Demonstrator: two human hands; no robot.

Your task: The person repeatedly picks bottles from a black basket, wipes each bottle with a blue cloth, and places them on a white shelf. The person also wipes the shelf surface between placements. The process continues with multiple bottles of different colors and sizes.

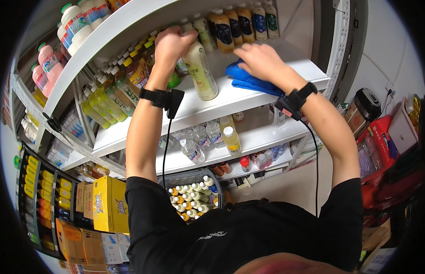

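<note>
My left hand (173, 44) is closed around the top of a pale green drink bottle (201, 73). Its cap is hidden by my fingers. The bottle tilts slightly, its base at the front part of a white shelf (147, 116). Over a folded blue cloth (253, 82) on the same shelf is my right hand (260, 63), its fingers bent and slightly blurred. Whether those fingers grip the cloth cannot be made out. Behind both hands stand orange bottles with dark labels (223, 32) and another pale green bottle (205, 34).
Green tea-like drink bottles (99, 106) line the shelf's left. Clear bottles (193, 152) stand one shelf lower. A grey basket (164, 179) full of white-capped bottles sits below, before my body. Yellow carton (109, 205) at left; black cooker (367, 104) at right. Cables hang from both wrist straps.
</note>
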